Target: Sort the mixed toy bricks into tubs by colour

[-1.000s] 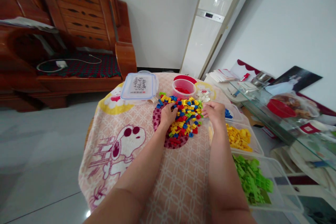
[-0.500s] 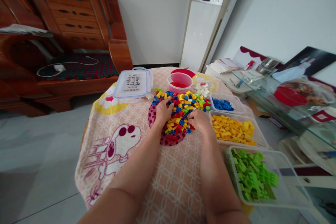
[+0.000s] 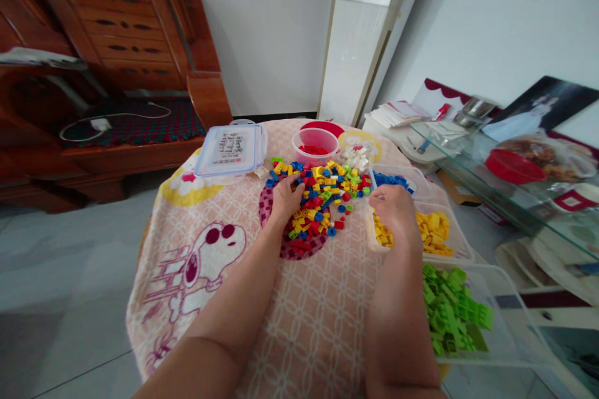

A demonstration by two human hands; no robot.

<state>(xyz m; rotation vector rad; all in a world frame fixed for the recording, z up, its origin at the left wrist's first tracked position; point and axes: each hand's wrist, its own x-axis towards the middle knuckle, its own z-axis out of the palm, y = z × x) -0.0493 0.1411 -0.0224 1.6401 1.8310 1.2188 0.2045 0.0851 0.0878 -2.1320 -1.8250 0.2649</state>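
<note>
A heap of small mixed bricks (image 3: 322, 196) in red, yellow, blue and green lies on a pink cartoon-print cloth (image 3: 224, 262). My left hand (image 3: 285, 196) rests on the left side of the heap with its fingers curled into the bricks. Over the clear tub of yellow bricks (image 3: 440, 234) hovers my right hand (image 3: 395, 212), fingers bent down and closed; what they hold is hidden. Beyond that tub stands a tub of blue bricks (image 3: 397, 179), and nearer to me a tub of green bricks (image 3: 458, 315).
At the far edge stand a red-brick cup (image 3: 314, 144), some white bricks (image 3: 353, 156) and a lidded clear box (image 3: 231, 149). A wooden bench (image 3: 93, 87) is at the left, a glass table (image 3: 515, 193) with clutter at the right, a white tall appliance (image 3: 355, 37) behind.
My right hand left the heap's right side and moved right, to above the yellow-brick tub. The left hand stayed on the heap. The view shifted slightly left.
</note>
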